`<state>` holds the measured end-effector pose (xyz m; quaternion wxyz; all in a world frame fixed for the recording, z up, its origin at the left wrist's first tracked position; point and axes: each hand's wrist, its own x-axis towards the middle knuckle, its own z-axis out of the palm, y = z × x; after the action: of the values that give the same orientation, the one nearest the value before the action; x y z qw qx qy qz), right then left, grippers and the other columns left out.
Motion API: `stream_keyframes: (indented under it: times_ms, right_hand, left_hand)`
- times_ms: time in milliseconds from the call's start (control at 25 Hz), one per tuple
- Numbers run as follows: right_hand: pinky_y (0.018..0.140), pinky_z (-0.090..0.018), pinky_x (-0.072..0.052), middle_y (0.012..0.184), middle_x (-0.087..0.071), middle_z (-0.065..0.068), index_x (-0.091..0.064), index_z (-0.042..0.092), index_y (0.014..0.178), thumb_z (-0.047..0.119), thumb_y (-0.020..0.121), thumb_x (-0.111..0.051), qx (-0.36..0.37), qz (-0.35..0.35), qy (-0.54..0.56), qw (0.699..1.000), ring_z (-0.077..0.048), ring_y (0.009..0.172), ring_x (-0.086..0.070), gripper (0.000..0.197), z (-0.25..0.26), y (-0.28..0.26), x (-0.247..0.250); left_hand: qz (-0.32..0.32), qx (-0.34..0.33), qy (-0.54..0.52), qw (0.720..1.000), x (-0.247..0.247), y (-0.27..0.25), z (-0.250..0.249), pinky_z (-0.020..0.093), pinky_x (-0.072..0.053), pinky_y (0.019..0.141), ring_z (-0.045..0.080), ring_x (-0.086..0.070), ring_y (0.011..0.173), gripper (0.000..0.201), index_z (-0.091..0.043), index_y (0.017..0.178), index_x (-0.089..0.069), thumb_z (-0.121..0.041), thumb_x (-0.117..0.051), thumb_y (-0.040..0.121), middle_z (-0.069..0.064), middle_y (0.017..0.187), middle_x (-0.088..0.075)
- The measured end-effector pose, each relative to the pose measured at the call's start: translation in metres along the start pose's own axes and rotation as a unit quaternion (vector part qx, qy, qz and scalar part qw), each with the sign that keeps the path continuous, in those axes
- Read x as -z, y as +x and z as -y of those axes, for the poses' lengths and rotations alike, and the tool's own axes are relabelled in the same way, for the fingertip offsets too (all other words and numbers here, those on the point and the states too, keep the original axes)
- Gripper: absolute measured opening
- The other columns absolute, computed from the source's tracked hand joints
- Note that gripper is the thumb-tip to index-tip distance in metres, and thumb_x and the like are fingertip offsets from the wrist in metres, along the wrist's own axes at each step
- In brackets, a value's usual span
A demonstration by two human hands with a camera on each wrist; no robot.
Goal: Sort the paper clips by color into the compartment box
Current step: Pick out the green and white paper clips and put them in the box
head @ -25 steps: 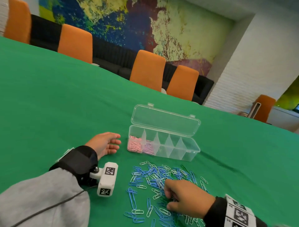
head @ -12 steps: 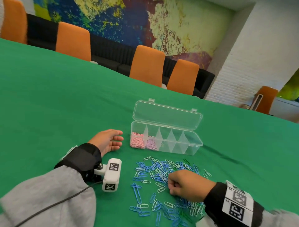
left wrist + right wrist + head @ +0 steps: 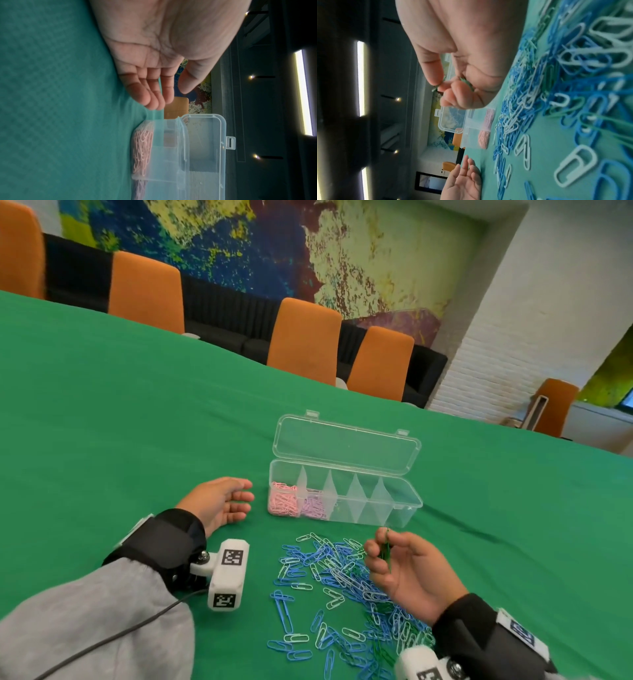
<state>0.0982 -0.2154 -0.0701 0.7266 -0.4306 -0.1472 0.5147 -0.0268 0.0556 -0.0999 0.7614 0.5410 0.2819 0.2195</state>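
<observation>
Dozens of blue, white and green paper clips (image 3: 342, 587) are lying near the table's (image 3: 102, 405) front edge. Right hand (image 3: 407, 571) is pinching green paper clips (image 3: 386, 549): light, stiff, slippery wire, likely best nipped flatwise. Left hand (image 3: 219, 503) is lying slack, palm up. Beyond, compartment box (image 3: 394, 513) is standing open, pink clips (image 3: 282, 503) leftmost.

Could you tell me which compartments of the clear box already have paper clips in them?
Only the two at the left end of the compartment box: pink clips in the end one, lilac clips beside it. The others look empty.
</observation>
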Motion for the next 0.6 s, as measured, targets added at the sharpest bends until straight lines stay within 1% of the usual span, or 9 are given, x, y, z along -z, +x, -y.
stream_keyframes:
  times_ms: [80,160,240,280,360,440,480,520,600]
  right_hand:
    - [0.040,-0.025,-0.042,0.070,-0.052,-0.011,-0.060,0.007,0.072,0.009,0.045,-0.086,-0.001,0.010,0.029,1.000,-0.019,0.053,-0.048,0.038,-0.004,0.000,-0.001]
    - [0.039,-0.023,-0.038,0.069,-0.051,-0.008,-0.062,0.008,0.073,0.015,0.049,-0.085,-0.031,0.008,-0.007,0.999,-0.017,0.053,-0.046,0.034,-0.005,-0.001,-0.002]
    - [0.036,-0.017,-0.027,0.063,-0.043,-0.001,-0.055,0.012,0.070,0.025,0.062,-0.076,-0.086,0.000,-0.151,0.985,-0.011,0.048,-0.036,0.026,-0.004,-0.006,-0.009]
    - [0.036,-0.016,-0.023,0.059,-0.039,0.004,-0.050,0.015,0.069,0.029,0.067,-0.070,-0.113,0.001,-0.267,0.957,-0.009,0.047,-0.031,0.024,-0.006,-0.010,-0.013]
    - [0.041,-0.015,-0.024,0.055,-0.041,0.012,-0.050,0.021,0.070,0.034,0.074,-0.068,-0.126,0.022,-0.533,0.836,-0.004,0.044,-0.032,0.022,-0.009,-0.018,-0.024]
    - [0.049,-0.016,-0.030,0.056,-0.045,0.012,-0.052,0.025,0.073,0.035,0.080,-0.069,-0.086,0.042,-0.751,0.653,0.000,0.048,-0.039,0.021,-0.016,-0.024,-0.035]
    - [0.051,-0.016,-0.031,0.059,-0.046,0.012,-0.051,0.027,0.072,0.037,0.080,-0.068,-0.074,0.047,-0.810,0.580,0.000,0.053,-0.041,0.022,-0.020,-0.026,-0.041]
    - [0.052,-0.016,-0.031,0.062,-0.045,0.012,-0.048,0.027,0.069,0.037,0.081,-0.067,-0.067,0.047,-0.839,0.539,-0.001,0.057,-0.041,0.024,-0.023,-0.027,-0.046]
    - [0.054,-0.016,-0.030,0.065,-0.044,0.012,-0.042,0.028,0.065,0.033,0.082,-0.063,-0.053,0.046,-0.864,0.499,-0.009,0.068,-0.045,0.028,-0.029,-0.026,-0.046]
  left_hand:
    - [-0.002,0.001,-0.002,1.000,-0.001,0.000,-0.001,0.015,-0.044,0.041,0.007,-0.054,0.040,0.018,-0.009,0.090,-0.055,-0.010,-0.040,0.098,0.007,0.074,-0.054]
    - [0.000,0.003,-0.001,1.000,-0.002,-0.001,-0.002,0.015,-0.044,0.041,0.006,-0.054,0.040,0.018,-0.010,0.089,-0.055,-0.011,-0.039,0.098,0.006,0.074,-0.054]
    - [0.003,0.004,0.001,1.000,-0.002,-0.001,-0.002,0.015,-0.044,0.041,0.006,-0.054,0.040,0.018,-0.009,0.089,-0.055,-0.012,-0.040,0.098,0.006,0.074,-0.054]
    - [0.004,0.005,0.001,1.000,-0.001,-0.001,0.000,0.015,-0.045,0.042,0.006,-0.055,0.041,0.017,-0.009,0.090,-0.055,-0.012,-0.040,0.098,0.006,0.074,-0.054]
    - [0.005,0.005,0.003,1.000,0.000,0.000,0.001,0.016,-0.046,0.043,0.007,-0.055,0.044,0.016,-0.008,0.092,-0.056,-0.013,-0.041,0.098,0.006,0.075,-0.055]
    - [0.003,0.005,0.004,1.000,0.001,0.001,0.002,0.016,-0.046,0.043,0.007,-0.055,0.046,0.015,-0.008,0.095,-0.056,-0.013,-0.042,0.098,0.005,0.075,-0.056]
    - [0.003,0.005,0.005,1.000,0.001,0.001,0.002,0.016,-0.046,0.044,0.007,-0.055,0.046,0.015,-0.008,0.095,-0.056,-0.013,-0.042,0.098,0.005,0.075,-0.056]
    - [0.003,0.004,0.005,1.000,0.001,0.000,0.002,0.016,-0.046,0.044,0.007,-0.055,0.045,0.015,-0.008,0.095,-0.056,-0.013,-0.042,0.098,0.005,0.075,-0.056]
    - [0.003,0.002,0.003,1.000,0.001,0.000,0.002,0.016,-0.046,0.043,0.007,-0.055,0.044,0.015,-0.008,0.095,-0.056,-0.012,-0.042,0.097,0.006,0.075,-0.056]
